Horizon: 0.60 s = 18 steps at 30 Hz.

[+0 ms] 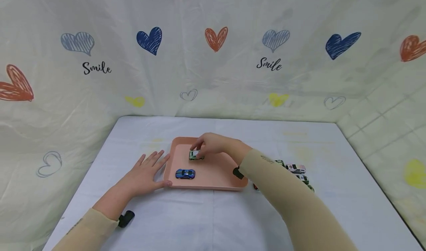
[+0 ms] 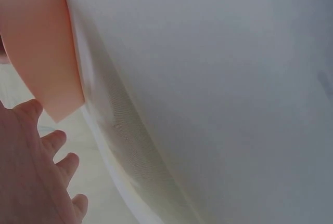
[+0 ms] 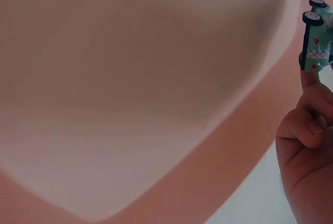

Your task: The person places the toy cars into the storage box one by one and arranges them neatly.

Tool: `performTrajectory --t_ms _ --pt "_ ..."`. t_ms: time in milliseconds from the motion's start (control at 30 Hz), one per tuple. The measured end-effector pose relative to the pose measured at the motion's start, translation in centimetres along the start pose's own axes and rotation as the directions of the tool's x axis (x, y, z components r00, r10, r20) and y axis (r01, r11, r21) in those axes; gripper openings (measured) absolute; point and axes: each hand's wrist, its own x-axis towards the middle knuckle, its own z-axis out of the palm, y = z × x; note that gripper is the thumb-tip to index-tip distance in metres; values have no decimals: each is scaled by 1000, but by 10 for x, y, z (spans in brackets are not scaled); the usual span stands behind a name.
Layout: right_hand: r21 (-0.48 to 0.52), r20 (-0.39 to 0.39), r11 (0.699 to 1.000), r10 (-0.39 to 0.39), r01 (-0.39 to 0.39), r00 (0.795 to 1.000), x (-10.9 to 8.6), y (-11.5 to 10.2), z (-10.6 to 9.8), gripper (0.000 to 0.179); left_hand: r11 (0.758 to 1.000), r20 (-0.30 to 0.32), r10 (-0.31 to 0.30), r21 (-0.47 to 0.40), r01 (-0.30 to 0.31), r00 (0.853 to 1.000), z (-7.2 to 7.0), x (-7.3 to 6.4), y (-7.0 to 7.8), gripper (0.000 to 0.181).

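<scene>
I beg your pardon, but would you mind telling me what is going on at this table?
A person's right hand holds a light green toy car over the pink tray. A blue toy car sits in the tray. The left hand, fingers spread, is at the tray's left edge. More toy cars are on the table to the tray's right, partly hidden by the right sleeve.

The left hand (image 1: 144, 177) is palm down, its fingers (image 1: 162, 163) straight and spread; the right arm (image 1: 286, 191) stretches forward and leftward, the right hand (image 1: 214, 143) pinching with bent fingers.
</scene>
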Motion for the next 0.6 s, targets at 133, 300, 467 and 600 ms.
performTrajectory --t_ms 133,300,467,600 --pt "-4 16 999 32 -32 999 7 -4 7 33 1000 14 -6 3 6 1000 0 1 -1 102" --pt "-4 25 999 47 -47 999 15 -3 14 32 1000 20 -10 23 9 1000 -3 1 2 101" --pt "-32 40 998 52 -50 998 20 -2 20 32 1000 20 -8 29 7 1000 -3 0 2 100" --pt "-60 41 998 39 -37 998 23 -3 23 33 1000 9 -4 14 3 1000 -1 1 0 100"
